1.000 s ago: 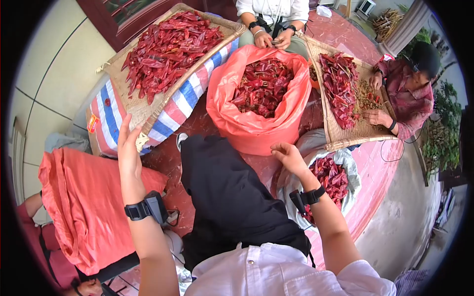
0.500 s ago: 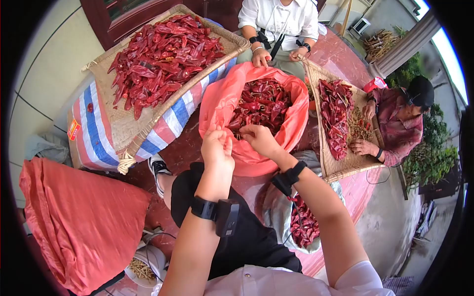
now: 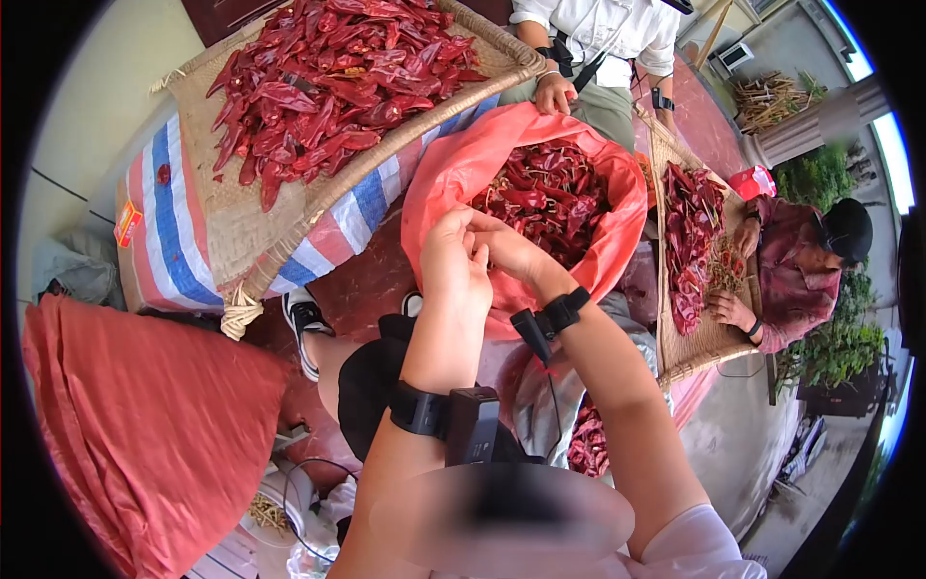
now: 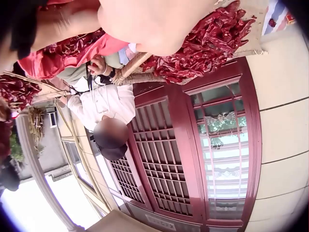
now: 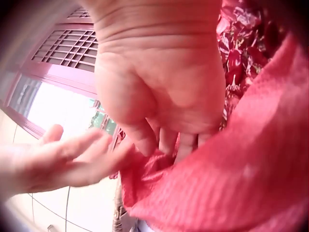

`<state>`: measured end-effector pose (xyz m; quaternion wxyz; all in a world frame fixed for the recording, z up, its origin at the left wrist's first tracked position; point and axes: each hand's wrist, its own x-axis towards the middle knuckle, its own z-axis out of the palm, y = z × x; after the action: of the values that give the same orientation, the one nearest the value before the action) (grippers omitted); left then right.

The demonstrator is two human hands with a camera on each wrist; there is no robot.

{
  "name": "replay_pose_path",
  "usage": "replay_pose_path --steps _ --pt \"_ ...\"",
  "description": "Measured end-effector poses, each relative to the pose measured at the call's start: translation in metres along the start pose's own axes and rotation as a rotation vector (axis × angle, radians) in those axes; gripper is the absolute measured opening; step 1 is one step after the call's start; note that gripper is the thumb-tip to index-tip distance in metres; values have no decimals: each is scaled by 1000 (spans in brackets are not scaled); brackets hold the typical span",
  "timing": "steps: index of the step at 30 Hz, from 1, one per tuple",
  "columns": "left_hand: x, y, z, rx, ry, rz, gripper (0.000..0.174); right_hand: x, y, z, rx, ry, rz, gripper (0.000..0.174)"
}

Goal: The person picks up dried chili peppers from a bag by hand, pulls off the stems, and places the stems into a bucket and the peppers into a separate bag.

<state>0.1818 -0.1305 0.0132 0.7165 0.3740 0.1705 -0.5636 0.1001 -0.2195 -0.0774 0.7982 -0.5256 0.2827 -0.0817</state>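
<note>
A large red woven sack [image 3: 434, 183] stands in front of me, full of dried red chilies [image 3: 555, 198]. My right hand [image 3: 516, 256] is at its near left rim; the thumb and fingers grip the gathered rim cloth, and the fingertips are hidden behind it in the right wrist view. Close beside it is my left hand [image 3: 455, 275], palm turned up, fingers loosely extended toward the same rim. In the right wrist view that left hand [image 5: 63, 162] is blurred, its thumb apart and fingertips right by the cloth.
Left of the sack, a woven tray [image 3: 227, 217] heaped with chilies rests on a striped bundle [image 3: 178, 232]. Another tray [image 3: 685, 362] lies right, beside a seated person [image 3: 796, 270]. One person [image 3: 588, 43] sits opposite. A filled red sack [image 3: 154, 415] is at lower left.
Both my hands have come together at the sack's near rim from wide apart, the left moving right and the right moving left. The person opposite has lowered one hand onto the far rim.
</note>
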Motion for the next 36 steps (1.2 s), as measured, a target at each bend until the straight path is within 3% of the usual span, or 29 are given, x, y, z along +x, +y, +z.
replay_pose_path --steps 2,3,4,5,6,8,9,10,11,12,14,16,19,23,24,30,32,36 --pt "-4 -2 3 64 24 32 42 -5 -13 -10 -20 26 15 52" --pt "-8 0 7 79 60 72 32 0 -7 -23 -274 93 -20 45" --pt "-6 -1 6 78 65 71 32 6 -5 -31 -528 160 -57 40" --pt "-5 -3 6 92 38 94 30 13 -5 -40 -1096 242 -145 31" --pt "-5 -5 6 108 11 114 29 10 -6 -33 -1092 245 -141 31" --pt "2 -12 5 80 36 133 26 9 -14 -8 -1583 265 -273 35" --pt "3 -12 5 76 48 143 30 18 -10 -7 -1671 132 -229 38" --pt "3 -12 5 73 60 155 35 26 -2 -5 -1667 136 -232 38" --pt "7 -14 4 92 130 162 46 33 5 -3 -1823 40 -184 39" --pt "5 -13 5 101 131 162 46 36 9 2 -1974 -62 -131 41" --pt "0 -9 6 105 68 134 55 41 13 9 -1997 -116 -51 43" --pt "2 -11 6 125 31 133 53 46 16 14 -2059 -234 109 49" --pt "0 -13 7 154 92 123 50 48 30 6 -1980 -150 94 53" --pt "11 -10 -4 144 -32 70 46 27 12 -12 -1712 -23 35 45" --pt "10 -9 -4 135 -55 11 44 17 12 -20 -1686 41 -157 37" --pt "5 -11 0 138 -50 101 42 -17 12 -72 -1895 25 -81 29" --pt "5 -11 2 85 24 118 22 -43 -7 -82 -1907 9 -17 29" --pt "4 -12 -2 98 -51 129 42 -78 -31 -93 -1821 229 130 40"
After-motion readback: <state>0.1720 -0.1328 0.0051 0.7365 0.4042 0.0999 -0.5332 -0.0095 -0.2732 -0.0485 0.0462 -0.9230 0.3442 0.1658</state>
